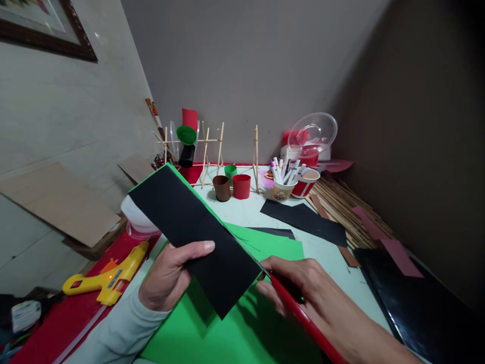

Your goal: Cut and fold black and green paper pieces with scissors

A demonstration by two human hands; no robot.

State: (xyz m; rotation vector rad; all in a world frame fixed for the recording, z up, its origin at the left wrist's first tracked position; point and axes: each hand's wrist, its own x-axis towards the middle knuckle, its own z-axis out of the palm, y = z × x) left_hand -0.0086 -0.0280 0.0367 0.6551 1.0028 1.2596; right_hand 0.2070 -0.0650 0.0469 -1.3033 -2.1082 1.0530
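Pinches a red-handled cutter (295, 306) at near right with right hand (316, 288) and black paper (185, 217) farther left with left hand (168, 275).

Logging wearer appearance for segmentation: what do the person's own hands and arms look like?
Left hand: ungloved, with a plain, pale grey long sleeve reaching the wrist. Right hand: ungloved, its visible forearm bare, no sleeve in frame. No rings, watch, cables or markings visible on either.
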